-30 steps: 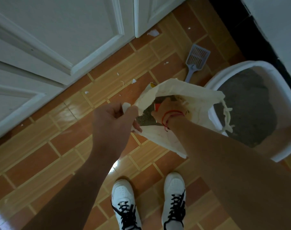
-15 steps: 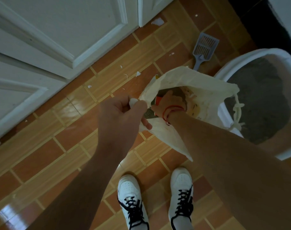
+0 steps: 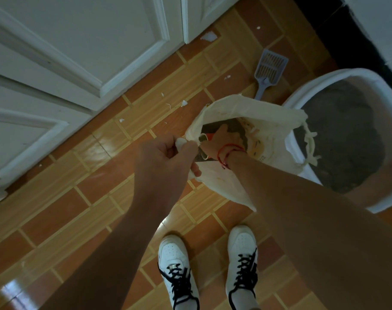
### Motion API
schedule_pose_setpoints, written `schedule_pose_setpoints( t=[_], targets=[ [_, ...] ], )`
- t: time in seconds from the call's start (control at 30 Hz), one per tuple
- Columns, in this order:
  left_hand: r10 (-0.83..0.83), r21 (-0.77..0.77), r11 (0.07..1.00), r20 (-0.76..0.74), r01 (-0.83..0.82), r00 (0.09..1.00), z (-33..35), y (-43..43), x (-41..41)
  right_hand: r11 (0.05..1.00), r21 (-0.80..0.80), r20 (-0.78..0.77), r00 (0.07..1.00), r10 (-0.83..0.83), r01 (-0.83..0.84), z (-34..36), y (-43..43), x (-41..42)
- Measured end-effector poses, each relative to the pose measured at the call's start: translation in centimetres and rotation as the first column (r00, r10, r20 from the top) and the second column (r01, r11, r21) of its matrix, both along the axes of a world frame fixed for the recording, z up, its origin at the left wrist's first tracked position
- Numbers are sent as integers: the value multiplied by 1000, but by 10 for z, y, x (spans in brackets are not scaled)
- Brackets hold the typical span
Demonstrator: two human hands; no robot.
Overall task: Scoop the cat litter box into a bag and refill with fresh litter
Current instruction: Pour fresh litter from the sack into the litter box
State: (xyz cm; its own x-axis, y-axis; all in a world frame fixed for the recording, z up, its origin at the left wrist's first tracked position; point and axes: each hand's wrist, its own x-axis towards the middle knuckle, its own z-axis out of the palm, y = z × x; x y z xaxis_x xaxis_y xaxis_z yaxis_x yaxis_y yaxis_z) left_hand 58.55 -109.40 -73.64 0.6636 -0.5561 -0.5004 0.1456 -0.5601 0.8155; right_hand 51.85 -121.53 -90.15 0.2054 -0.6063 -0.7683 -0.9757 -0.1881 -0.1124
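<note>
Tiled floor (image 3: 56, 209), bag (image 3: 269, 117) near litter box (image 3: 356, 71)

A cream plastic bag (image 3: 269, 113) is held open, its rim pinched in the left hand (image 3: 166, 159), with the right hand (image 3: 224, 139) reaching down inside. Just beside it sits a white litter box (image 3: 347, 73) holding grey litter (image 3: 347, 130). A grey slotted scoop (image 3: 270, 68) lies flat nearby, handle toward the bag.

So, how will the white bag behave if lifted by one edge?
Probably floppy: the bag is crumpled and sags where the left hand pinches its rim. Likely bottom-heavy, since dark contents seem to lie inside.
</note>
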Motion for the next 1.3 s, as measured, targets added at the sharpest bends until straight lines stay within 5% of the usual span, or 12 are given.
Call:
schedule_pose_setpoints(
  t=[0.27,0.53,0.7,0.83,1.1,1.3],
  targets=[
    [23,56,998,70,-27,997,15,-3,-12,1000,-24,186,982,-12,17,57,-15,-12],
    [169,118,979,6,-168,986,26,-3,-25,941,299,285,926,-248,160,125,-35,-39],
    [232,210,953,-34,-220,972,33,-8,-32,853,470,236,899,-368,226,77,-56,-83],
    [250,255,940,-67,-226,966,38,-11,-37,850,491,497,741,-451,188,223,-48,-74],
    [217,259,945,-47,-198,975,43,-34,-59,749,552,570,490,-660,366,249,-92,-133],
    [188,257,951,-43,-171,981,35,-52,-84,559,581,549,222,-806,592,230,-120,-183]
  ],
)
